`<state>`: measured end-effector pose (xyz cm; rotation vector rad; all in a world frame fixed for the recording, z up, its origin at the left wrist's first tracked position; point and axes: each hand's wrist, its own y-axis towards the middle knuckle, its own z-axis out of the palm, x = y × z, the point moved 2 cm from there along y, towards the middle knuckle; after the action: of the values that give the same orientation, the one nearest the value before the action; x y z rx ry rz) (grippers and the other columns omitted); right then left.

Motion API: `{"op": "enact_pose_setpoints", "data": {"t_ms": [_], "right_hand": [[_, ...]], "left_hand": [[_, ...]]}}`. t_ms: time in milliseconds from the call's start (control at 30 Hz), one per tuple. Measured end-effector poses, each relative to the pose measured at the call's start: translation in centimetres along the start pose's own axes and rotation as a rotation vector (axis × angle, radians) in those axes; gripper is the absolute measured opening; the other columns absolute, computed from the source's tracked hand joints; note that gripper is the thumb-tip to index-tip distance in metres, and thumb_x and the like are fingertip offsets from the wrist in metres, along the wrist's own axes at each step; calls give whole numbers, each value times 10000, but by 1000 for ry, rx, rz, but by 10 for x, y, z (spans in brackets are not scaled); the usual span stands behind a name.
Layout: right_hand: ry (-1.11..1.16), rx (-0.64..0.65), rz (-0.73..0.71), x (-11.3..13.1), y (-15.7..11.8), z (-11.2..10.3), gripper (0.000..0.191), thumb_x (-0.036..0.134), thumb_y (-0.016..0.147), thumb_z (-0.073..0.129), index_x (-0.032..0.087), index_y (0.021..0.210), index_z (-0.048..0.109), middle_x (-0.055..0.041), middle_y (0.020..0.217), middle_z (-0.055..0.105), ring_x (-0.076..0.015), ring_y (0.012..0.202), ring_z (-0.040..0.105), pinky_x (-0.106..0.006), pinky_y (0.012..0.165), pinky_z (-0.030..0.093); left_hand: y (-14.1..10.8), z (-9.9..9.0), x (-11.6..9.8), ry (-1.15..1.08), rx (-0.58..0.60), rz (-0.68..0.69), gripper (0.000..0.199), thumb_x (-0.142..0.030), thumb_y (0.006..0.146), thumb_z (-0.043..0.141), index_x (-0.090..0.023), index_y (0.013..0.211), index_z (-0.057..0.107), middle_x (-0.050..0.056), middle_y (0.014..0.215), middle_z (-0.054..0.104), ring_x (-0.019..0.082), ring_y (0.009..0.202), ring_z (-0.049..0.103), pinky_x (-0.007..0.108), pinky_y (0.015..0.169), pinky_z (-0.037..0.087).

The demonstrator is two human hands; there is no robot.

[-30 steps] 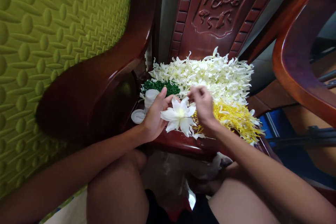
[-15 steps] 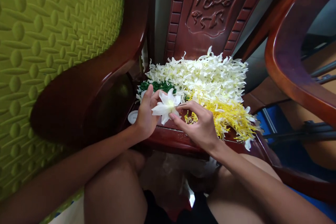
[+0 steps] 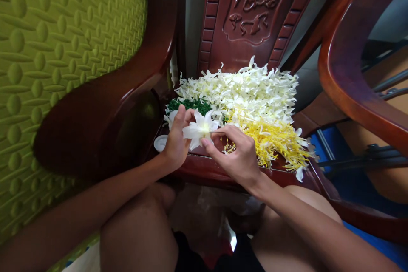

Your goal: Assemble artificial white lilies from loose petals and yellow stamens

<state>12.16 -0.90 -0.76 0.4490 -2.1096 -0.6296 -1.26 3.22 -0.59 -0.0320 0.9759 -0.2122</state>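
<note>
A white artificial flower [image 3: 200, 126] with pointed petals and a pale yellow centre faces up between my hands, above the front of a chair seat. My left hand [image 3: 176, 144] holds it from the left, thumb raised and fingers partly hidden behind the petals. From the right, the thumb and index finger of my right hand [image 3: 237, 151] pinch close to its centre, the thumb over a lower petal. What sits in that pinch is too small to make out. Beyond my hands lie a heap of white flowers [image 3: 242, 91] and a bundle of thin yellow stamens [image 3: 276, 138].
Green pieces [image 3: 197, 104] lie left of the white heap. A small white round lid or dish [image 3: 160, 143] rests at the seat's left front. The dark red wooden chair [image 3: 219, 53] has a carved back and curved armrests. A yellow-green textured surface [image 3: 63, 29] fills the left side.
The view has shifted slightly. My right thumb and index finger have edged toward the flower's centre, while the left hand keeps its hold. The flower stays nearly in place.
</note>
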Motion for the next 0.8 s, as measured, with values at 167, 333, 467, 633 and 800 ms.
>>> {"op": "enact_pose_setpoints", "data": {"t_ms": [167,333,467,633,800], "right_hand": [[15,-15,6,1,1,-2,206,259,876,700,172,710,617,2,648,624,-121,600,531,-287,640,437],[43,-11,59,0,3,-3,229,304,863,711,188,691,615,17,620,604,-118,575,524,-283,609,435],[90,-33,141,-1,5,-6,262,331,865,707,197,654,626,13,617,631,-115,557,534,-282,593,437],[150,-78,171,-3,8,-9,231,321,860,707,197,674,649,15,632,657,-109,546,546,-269,578,447],[184,-88,173,-2,9,-10,230,314,861,711,189,676,654,22,626,652,-96,538,531,-253,565,436]], "left_hand": [[-1,-1,0,20,-9,28,561,-605,980,408,-173,674,595,-7,598,504,113,528,503,228,534,455],[-1,-4,0,13,76,45,526,-687,807,626,-185,666,559,-10,647,478,120,589,477,249,587,466],[-1,-5,-2,21,118,101,495,-635,718,734,-192,656,522,-10,676,445,123,609,443,250,556,421],[-2,-5,-2,42,162,228,339,-354,657,821,-202,762,538,0,849,546,136,727,506,245,635,447],[-2,-8,0,127,149,297,178,-271,707,758,-202,785,613,30,948,609,160,809,545,264,705,453]]}}
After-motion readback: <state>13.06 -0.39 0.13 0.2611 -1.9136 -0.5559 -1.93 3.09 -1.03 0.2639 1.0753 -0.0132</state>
